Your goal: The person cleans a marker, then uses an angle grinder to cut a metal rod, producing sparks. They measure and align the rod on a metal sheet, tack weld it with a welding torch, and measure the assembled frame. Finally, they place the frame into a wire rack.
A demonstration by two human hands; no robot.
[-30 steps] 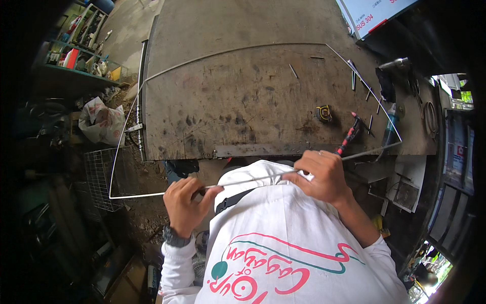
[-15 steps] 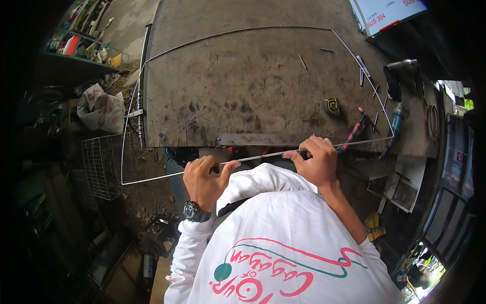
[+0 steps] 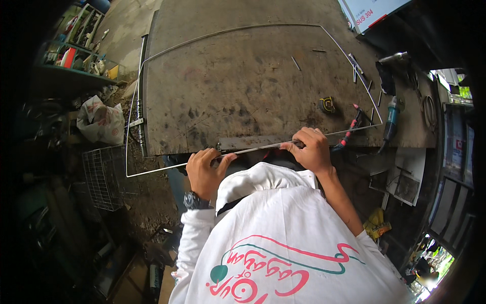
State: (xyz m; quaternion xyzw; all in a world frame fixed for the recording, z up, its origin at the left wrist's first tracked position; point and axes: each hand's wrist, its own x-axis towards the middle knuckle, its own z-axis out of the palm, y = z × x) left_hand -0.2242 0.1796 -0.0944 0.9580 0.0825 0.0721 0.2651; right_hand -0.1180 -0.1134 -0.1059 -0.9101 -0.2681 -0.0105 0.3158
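Note:
A large frame of thin metal rod, bent into a rough rectangle, lies over a rusty steel workbench. Its near side runs along the bench's front edge and through both my hands. My left hand, with a wristwatch, pinches the rod left of centre. My right hand grips the same rod further right, fingers curled over it. The frame's left side overhangs the bench. My white printed shirt fills the lower middle.
On the bench's right side lie a yellow tape measure, a red-handled tool, an angle grinder and short rod pieces. A wire mesh basket, a white bag and a cluttered shelf stand left.
Both hands have moved up to the bench's front edge with the rod and come a little closer together. The frame has shifted further onto the bench.

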